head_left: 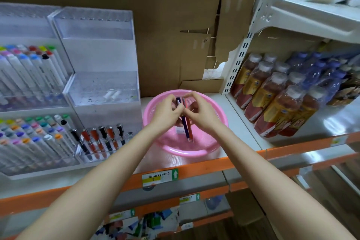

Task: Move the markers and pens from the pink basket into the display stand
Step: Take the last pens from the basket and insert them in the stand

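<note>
On the near edge of the shelf an orange strip carries a price label. Just beyond it sits the pink basket, with a small white item lying inside. Above the basket the left hand and right hand meet, the fingers of both curled round the upper ends of two pens, one purple and one red, held side by side with tips pointing down into the basket. To the left stands the clear display stand, a row of black and red pens in its near tier and capped markers further left. Bottles fill the right shelf, and cardboard backs the far side
</note>
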`<state>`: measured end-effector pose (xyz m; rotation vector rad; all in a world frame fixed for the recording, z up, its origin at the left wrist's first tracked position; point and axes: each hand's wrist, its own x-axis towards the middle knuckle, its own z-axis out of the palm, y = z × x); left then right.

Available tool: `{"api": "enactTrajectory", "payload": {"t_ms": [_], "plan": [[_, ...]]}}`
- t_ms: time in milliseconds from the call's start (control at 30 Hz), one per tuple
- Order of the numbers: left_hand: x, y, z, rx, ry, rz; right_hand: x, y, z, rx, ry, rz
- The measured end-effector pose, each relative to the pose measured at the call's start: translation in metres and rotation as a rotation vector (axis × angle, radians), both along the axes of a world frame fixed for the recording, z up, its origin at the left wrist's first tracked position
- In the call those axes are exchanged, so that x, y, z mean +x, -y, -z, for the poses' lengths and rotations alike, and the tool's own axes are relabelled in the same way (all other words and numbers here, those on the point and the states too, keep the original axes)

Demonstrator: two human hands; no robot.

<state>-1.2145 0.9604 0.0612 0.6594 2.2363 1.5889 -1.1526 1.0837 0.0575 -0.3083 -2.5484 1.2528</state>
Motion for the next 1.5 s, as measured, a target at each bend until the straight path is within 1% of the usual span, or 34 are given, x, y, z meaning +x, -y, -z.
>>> {"api": "enactTrajectory", "payload": {"t_ms": [67,167,200,300,400,500,567,733,900,1067,1500], "plan": [[0.003,0.014,-0.013,0.046,-0.146,-0.002,0.002,0.010,-0.014,-0.037,-0.062,-0.004],[0.004,0.038,-0.036,0.063,-0.394,-0.041,0.005,0.030,-0.034,-0.123,-0.157,-0.020],[0.003,0.047,-0.042,0.064,-0.450,-0.052,0.006,0.038,-0.040,-0.145,-0.189,-0.024],[0.000,0.079,-0.060,0.046,-0.516,-0.075,0.007,0.063,-0.053,-0.151,-0.256,-0.038],[-0.002,0.108,-0.071,0.070,-0.566,-0.088,0.008,0.087,-0.061,-0.171,-0.300,-0.037],[0.001,0.132,-0.077,0.106,-0.571,-0.099,0.008,0.111,-0.066,-0.185,-0.333,-0.041],[0.004,0.144,-0.077,0.087,-0.579,-0.097,0.009,0.124,-0.066,-0.179,-0.332,-0.061],[0.008,0.164,-0.066,0.055,-0.558,-0.091,0.013,0.143,-0.053,-0.080,-0.316,-0.045],[0.009,0.164,-0.052,0.029,-0.530,-0.033,0.015,0.151,-0.039,-0.036,-0.307,0.013],[0.006,0.163,-0.045,-0.018,-0.565,0.004,0.018,0.152,-0.035,-0.040,-0.297,0.016],[0.004,0.165,-0.042,-0.009,-0.605,0.061,0.019,0.156,-0.027,-0.044,-0.302,0.032]]}}
